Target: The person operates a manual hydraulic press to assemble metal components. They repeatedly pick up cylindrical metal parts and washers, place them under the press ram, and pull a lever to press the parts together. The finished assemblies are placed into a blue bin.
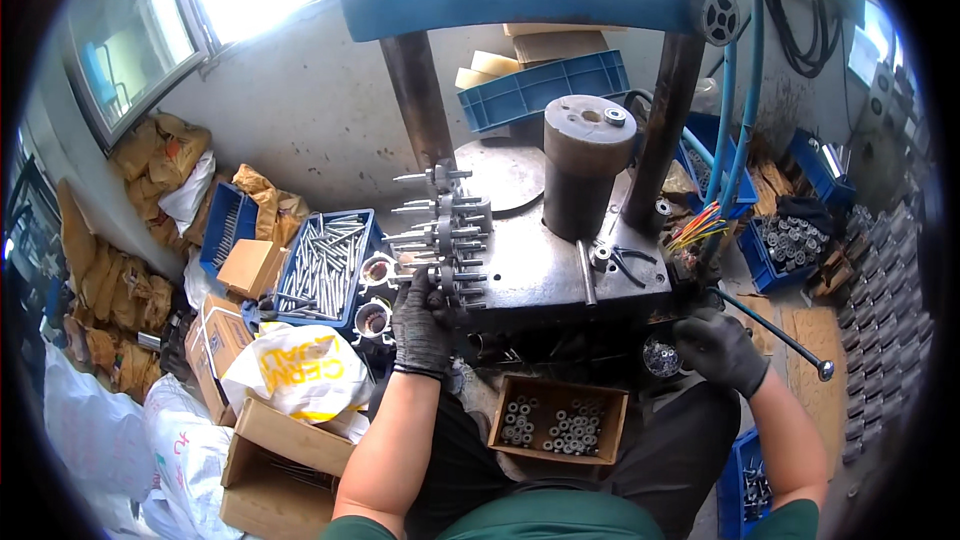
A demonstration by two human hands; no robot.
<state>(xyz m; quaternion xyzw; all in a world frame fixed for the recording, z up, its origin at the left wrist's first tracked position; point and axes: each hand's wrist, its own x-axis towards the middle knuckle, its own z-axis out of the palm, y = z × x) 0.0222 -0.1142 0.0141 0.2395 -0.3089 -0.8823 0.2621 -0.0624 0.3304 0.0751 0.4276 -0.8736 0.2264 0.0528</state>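
Note:
My left hand [420,328], in a dark glove, is at the left front corner of the press table [535,290]. Its fingers are closed around the nearest of several steel rotor-like parts with shafts [445,232], which lie in a row along the table's left edge. My gloved right hand [722,348] is closed beside a long lever with a round knob [790,340]. Whatever it may hold is hidden in the fingers. Next to it sits a round dish of small metal pieces [661,357].
A thick steel cylinder [583,175] stands on the table with a bearing on top; pliers [632,265] lie nearby. A cardboard box of bearings [510,460] sits between my legs. A blue crate of shafts [367,240] stands left, stacked metal parts [885,330] right.

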